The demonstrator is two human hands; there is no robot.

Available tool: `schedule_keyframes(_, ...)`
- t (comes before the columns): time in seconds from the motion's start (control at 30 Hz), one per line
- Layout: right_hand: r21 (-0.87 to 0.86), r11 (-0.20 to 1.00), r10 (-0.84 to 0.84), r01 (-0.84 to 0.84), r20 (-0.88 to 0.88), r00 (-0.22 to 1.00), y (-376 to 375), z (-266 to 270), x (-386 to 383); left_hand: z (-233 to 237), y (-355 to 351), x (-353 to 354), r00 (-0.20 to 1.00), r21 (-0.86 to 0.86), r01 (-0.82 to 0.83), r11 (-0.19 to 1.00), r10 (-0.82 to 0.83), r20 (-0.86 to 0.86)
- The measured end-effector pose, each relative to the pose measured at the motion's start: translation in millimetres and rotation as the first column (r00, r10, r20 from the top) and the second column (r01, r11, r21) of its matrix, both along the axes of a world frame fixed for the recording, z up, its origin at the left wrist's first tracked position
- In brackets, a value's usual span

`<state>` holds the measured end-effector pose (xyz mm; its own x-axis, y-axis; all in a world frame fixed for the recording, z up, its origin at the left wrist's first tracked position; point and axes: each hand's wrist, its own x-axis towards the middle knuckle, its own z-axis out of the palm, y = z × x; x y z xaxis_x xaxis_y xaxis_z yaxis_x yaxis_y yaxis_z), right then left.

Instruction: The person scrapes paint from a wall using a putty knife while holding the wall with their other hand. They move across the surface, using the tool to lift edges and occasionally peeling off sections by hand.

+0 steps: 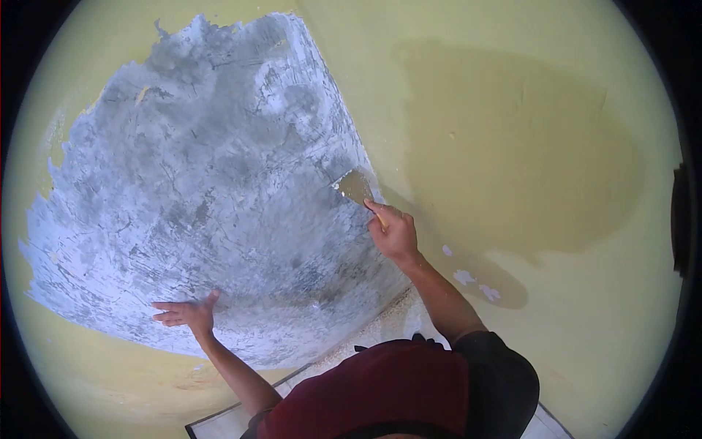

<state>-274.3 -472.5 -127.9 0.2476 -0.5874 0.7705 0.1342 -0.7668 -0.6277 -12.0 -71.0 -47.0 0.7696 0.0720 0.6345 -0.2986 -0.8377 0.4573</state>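
My right hand [395, 233] is wrapped round the handle of a putty knife [355, 186]. The knife's broad blade lies against the bare grey patch [241, 168] of the wall, close to its right edge, with whitish bits along the blade's tip. Lower on the left, my left hand [188, 314] rests on the grey patch with its fingers spread and nothing in them. The patch is mottled grey and white with many scratch marks, and its left border is ragged.
Yellow painted wall [526, 132] surrounds the patch, with a large shadow on the right. Several small pale spots [463, 277] show on the paint there. Along the wall's foot lies crumbly debris [365, 329]. Light floor tiles with dark edging [219, 423] lie below.
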Motion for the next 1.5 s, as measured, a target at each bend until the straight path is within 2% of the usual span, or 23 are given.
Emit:
schedule_keyframes(0.07,0.002,1.000,-0.016,0.016,0.070,0.997,3,1,5,2,-2,-1,1.000,-0.005,-0.020,1.000,0.020,-0.021)
schedule_keyframes(0.1,0.010,1.000,-0.010,0.009,0.066,0.998,2,17,6,6,-4,-5,0.999,0.002,-0.027,1.000,0.027,-0.024)
schedule_keyframes(0.17,0.162,0.986,0.051,-0.047,-0.022,0.998,-4,60,4,11,-8,-15,0.998,-0.045,0.007,0.999,-0.010,-0.059)
schedule_keyframes(0.2,0.159,0.986,0.054,-0.050,-0.019,0.998,-3,56,1,9,-4,-13,0.998,-0.047,0.005,0.999,-0.008,-0.057)
schedule_keyframes(0.3,0.086,0.995,0.060,-0.060,-0.001,0.998,-1,30,-6,3,-1,-4,1.000,0.016,0.014,1.000,-0.015,0.026)
schedule_keyframes(0.37,-0.048,0.999,0.022,-0.019,0.053,0.998,4,4,-5,11,-8,-11,1.000,-0.012,0.010,1.000,-0.010,-0.018)
schedule_keyframes(0.43,-0.001,1.000,0.015,-0.015,0.030,0.999,6,31,-2,12,-8,-14,0.997,-0.008,-0.005,1.000,0.004,-0.073)
schedule_keyframes(0.53,0.050,0.999,0.012,-0.013,0.020,1.000,-2,71,3,4,-4,-12,0.998,-0.020,-0.005,1.000,0.003,-0.068)
schedule_keyframes(0.57,0.045,0.999,0.014,-0.016,0.039,0.999,-4,78,6,2,-2,-10,1.000,0.006,0.003,1.000,-0.003,-0.018)
schedule_keyframes(0.6,0.035,0.999,0.017,-0.018,0.048,0.999,0,69,5,4,-3,-6,0.999,0.022,0.010,1.000,-0.011,0.042)
schedule_keyframes(0.67,-0.058,0.996,-0.060,0.061,0.023,0.998,7,40,1,9,-9,-10,0.999,-0.014,0.001,1.000,0.000,0.038)
schedule_keyframes(0.77,-0.024,0.993,-0.115,0.113,-0.060,0.992,25,57,-3,1,-2,-5,1.000,-0.033,0.019,0.999,-0.018,0.013)
schedule_keyframes(0.87,-0.091,0.991,-0.108,0.102,-0.067,0.992,21,77,-15,3,-5,-10,0.998,-0.016,0.032,0.999,-0.031,0.051)
schedule_keyframes(0.9,-0.097,0.991,-0.101,0.093,-0.081,0.992,23,75,-19,9,-10,-18,0.999,-0.081,0.022,0.996,-0.024,-0.026)
schedule_keyframes(1.0,-0.200,0.975,-0.093,0.094,0.013,0.996,27,79,-20,9,-10,-17,1.000,-0.066,0.014,0.998,-0.015,-0.017)
schedule_keyframes(1.07,-0.079,0.992,-0.103,0.097,-0.076,0.992,34,80,-22,13,-17,-17,1.000,-0.095,0.021,0.995,-0.022,-0.010)
schedule_keyframes(1.17,-0.168,0.979,-0.126,0.115,-0.053,0.991,13,104,7,19,-16,-30,0.999,-0.098,0.032,0.995,-0.036,-0.038)
schedule_keyframes(1.27,-0.120,0.986,-0.119,0.117,-0.015,0.993,9,145,23,11,-10,-24,0.998,-0.089,0.056,0.994,-0.057,-0.012)
schedule_keyframes(1.4,-0.155,0.982,-0.104,0.105,0.014,0.994,23,128,22,13,-11,-24,0.998,-0.138,0.041,0.990,-0.047,-0.042)
schedule_keyframes(1.47,-0.196,0.969,-0.150,0.149,0.010,0.989,24,116,27,11,-13,-23,0.999,-0.113,0.044,0.993,-0.042,0.014)
schedule_keyframes(1.5,-0.209,0.966,-0.152,0.150,0.004,0.988,23,133,26,8,-13,-23,0.999,-0.125,0.045,0.991,-0.045,0.007)
